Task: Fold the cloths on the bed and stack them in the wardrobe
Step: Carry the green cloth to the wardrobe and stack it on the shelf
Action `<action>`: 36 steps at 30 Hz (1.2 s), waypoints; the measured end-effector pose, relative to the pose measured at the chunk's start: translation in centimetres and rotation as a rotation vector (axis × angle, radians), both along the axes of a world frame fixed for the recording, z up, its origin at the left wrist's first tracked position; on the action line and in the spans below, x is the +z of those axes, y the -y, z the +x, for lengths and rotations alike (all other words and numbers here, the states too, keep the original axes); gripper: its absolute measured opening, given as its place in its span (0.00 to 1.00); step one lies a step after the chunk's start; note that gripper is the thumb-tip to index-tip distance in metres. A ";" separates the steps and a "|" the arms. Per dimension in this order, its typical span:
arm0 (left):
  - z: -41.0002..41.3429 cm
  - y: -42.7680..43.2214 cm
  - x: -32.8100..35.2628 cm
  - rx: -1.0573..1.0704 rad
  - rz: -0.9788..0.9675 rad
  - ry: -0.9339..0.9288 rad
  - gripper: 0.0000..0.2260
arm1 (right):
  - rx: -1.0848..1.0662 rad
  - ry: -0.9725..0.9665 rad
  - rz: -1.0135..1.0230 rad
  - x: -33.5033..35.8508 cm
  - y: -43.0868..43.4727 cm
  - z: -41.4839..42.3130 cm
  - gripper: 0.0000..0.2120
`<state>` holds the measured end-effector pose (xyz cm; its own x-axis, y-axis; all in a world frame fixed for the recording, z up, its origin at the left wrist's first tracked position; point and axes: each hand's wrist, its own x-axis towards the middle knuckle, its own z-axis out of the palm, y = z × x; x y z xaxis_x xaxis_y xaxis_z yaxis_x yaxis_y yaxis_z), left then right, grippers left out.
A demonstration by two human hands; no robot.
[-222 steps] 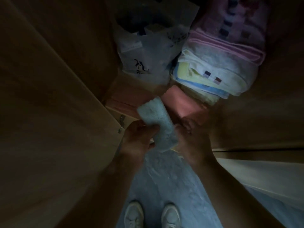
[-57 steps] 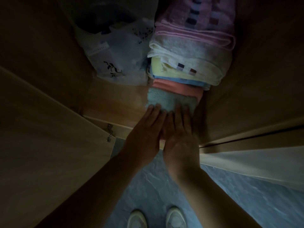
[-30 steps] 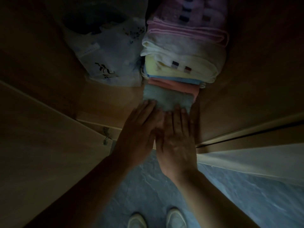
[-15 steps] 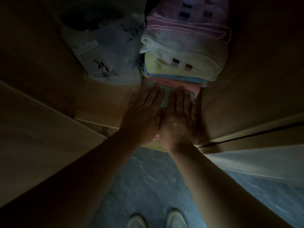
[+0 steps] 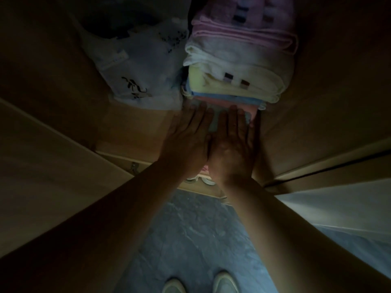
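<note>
Your left hand [image 5: 186, 142] and right hand [image 5: 232, 144] lie flat side by side, fingers straight and close together, pressing down on a folded pale blue cloth [image 5: 214, 122] on the wardrobe shelf [image 5: 131, 127]. Only a fuzzy strip of the cloth shows between your two hands. At your right fingertips a coral cloth [image 5: 250, 111] peeks out, and just beyond it rises a stack of folded towels [image 5: 239, 60], soft and thick with rounded fold edges: thin blue lowest, then pale yellow, white with small dark squares, and pink on top. Beyond your left fingertips a crinkled, translucent plastic bag [image 5: 137, 68] with black brush-like marks slumps against the stack's side. The smooth wooden side wall [image 5: 317, 98] hems in your right hand, close to its outer edge, while an open wooden door [image 5: 53, 170] with a small metal hinge [image 5: 133, 166] stands out to the left of your left forearm. Below your wrists lie a mottled grey-blue floor [image 5: 190, 233] and the toes of two pale shoes [image 5: 224, 282]. The light is dim, and finer detail is lost in shadow.
</note>
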<state>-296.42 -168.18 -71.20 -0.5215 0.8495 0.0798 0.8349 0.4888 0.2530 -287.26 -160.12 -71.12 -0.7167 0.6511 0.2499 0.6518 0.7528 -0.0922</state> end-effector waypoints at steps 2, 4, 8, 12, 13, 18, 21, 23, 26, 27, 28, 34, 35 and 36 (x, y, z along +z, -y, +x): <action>0.4 0.7 -0.1 -0.014 0.030 -0.006 0.30 | 0.005 -0.006 -0.008 -0.1 0.4 0.5 0.30; 0.6 1.4 -0.5 -0.028 0.067 -0.051 0.28 | 0.013 -0.021 -0.011 0.0 0.7 0.9 0.31; 0.9 2.3 -0.5 -0.044 0.134 -0.052 0.28 | 0.002 -0.074 0.020 0.6 1.4 1.8 0.29; 1.5 3.4 0.0 -0.045 0.214 -0.024 0.27 | 0.060 -0.154 0.003 1.3 3.0 3.9 0.26; 1.8 3.8 0.1 -0.031 0.237 -0.011 0.27 | 0.087 -0.174 -0.017 1.4 3.4 4.6 0.25; 3.5 6.3 -0.5 0.112 0.333 0.031 0.26 | 0.140 -0.159 -0.146 0.7 5.4 8.1 0.31; 4.8 7.4 -1.2 0.164 0.339 0.038 0.27 | 0.132 -0.106 -0.212 0.1 5.9 9.3 0.31; 5.4 7.6 -1.7 0.173 0.316 0.048 0.27 | 0.134 -0.101 -0.236 -0.2 6.0 9.6 0.31; 5.7 7.2 -1.9 0.160 0.264 0.048 0.27 | 0.107 -0.096 -0.259 -0.6 6.3 9.3 0.30; 5.6 6.8 -1.7 0.161 0.257 0.068 0.27 | 0.099 -0.097 -0.269 -0.7 6.5 9.0 0.30; 5.3 6.4 -1.5 0.179 0.265 0.116 0.28 | 0.088 -0.098 -0.280 -0.6 6.7 8.7 0.30; 3.6 4.5 -2.8 -0.083 0.287 -0.141 0.19 | 0.044 -0.144 -0.273 -0.2 7.3 7.9 0.33; 3.6 4.4 -2.9 -0.105 0.282 -0.167 0.17 | 0.049 -0.143 -0.261 -0.1 7.3 8.0 0.33; 3.6 4.4 -2.8 -0.116 0.276 -0.190 0.15 | 0.053 -0.139 -0.251 0.0 7.3 8.1 0.33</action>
<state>-292.82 -172.55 -73.96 -0.3763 0.8352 0.4012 0.9258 0.3226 0.1968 -279.15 -167.44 -71.13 -0.7216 0.6674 0.1839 0.5798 0.7279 -0.3662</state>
